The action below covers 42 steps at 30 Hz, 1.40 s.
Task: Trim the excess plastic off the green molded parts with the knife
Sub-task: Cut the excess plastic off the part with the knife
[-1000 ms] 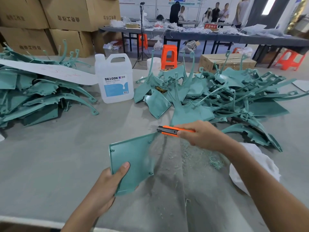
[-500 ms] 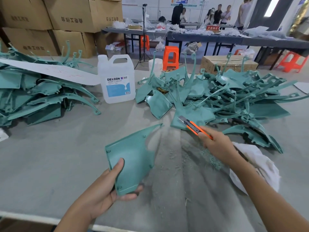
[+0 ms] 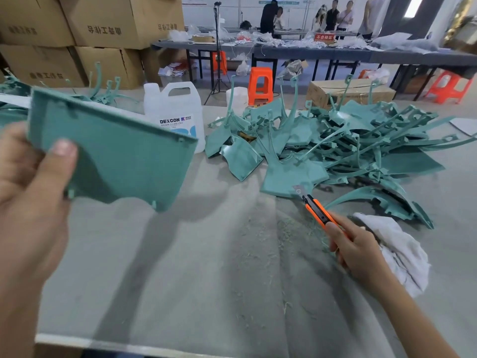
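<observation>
Green part (image 3: pixel 113 156) pinched aloft by left fingers (image 3: pixel 62 156); right fingers (image 3: pixel 335 229) grip knife (image 3: pixel 316 210), seemingly beside pile (image 3: pixel 361 140).

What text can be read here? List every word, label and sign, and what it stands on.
"DEXCON": label on the white jug; the small print beneath it is blurred.
"不合格区": red sign on the far table.
Cardboard boxes: printed characters, not surely readable.
Wall posters: too small to read.
</observation>
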{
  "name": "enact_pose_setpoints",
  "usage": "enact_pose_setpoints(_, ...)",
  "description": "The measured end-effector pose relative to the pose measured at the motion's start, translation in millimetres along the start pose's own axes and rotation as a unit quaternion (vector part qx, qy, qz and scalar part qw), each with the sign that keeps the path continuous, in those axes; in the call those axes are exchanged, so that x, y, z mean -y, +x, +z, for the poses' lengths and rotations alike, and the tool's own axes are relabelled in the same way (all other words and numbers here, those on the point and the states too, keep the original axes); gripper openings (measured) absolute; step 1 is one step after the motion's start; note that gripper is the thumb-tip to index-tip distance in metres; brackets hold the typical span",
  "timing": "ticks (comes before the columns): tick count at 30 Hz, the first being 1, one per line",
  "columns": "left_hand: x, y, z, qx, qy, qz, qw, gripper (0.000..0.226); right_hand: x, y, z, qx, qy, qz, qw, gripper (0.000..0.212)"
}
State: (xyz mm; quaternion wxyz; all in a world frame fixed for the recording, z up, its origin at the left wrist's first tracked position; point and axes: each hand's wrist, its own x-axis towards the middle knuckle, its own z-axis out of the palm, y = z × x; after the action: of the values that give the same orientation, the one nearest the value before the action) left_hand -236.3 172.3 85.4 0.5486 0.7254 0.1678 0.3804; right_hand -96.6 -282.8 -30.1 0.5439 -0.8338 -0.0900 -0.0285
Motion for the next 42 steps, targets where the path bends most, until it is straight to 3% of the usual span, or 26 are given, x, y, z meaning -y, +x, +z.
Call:
enact_pose_setpoints(3,-50,-14,35,0.002,0.097,0.126,0.987,0.048,4,-8,5,-0.007,0.041,0.027,0.999,0.028)
enact_pose_setpoints(6,-76,-44,80,0.067,0.304,0.291,0.905,0.031,7,-22,18,-0.003,0.093,0.066,0.993,0.022)
enact_pose_setpoints(8,-65,-55,109,0.105,0.378,0.306,0.867,0.029,9,-35,31,0.016,0.126,0.098,0.987,0.021)
enact_pose_setpoints(12,-15,-68,161,0.209,0.44,0.216,0.846,0.036,17,-57,62,0.051,0.227,0.163,0.959,0.02)
enact_pose_setpoints(18,29,-79,189,0.225,0.382,0.128,0.887,0.03,37,-65,94,0.105,0.279,0.238,0.924,0.017)
enact_pose_setpoints(25,20,-76,202,0.278,0.305,0.057,0.909,0.023,46,-65,122,0.143,0.277,0.238,0.92,0.034)
enact_pose_setpoints(32,18,-82,200,0.257,0.251,0.002,0.933,0.057,49,-73,138,0.127,0.273,0.226,0.927,0.041)
enact_pose_setpoints(39,16,-86,202,0.255,0.271,-0.023,0.928,0.067,57,-72,145,0.096,0.256,0.193,0.942,0.027)
enact_pose_setpoints(42,15,-85,202,0.262,0.272,-0.033,0.925,0.069,73,-71,141,0.088,0.289,0.154,0.941,0.033)
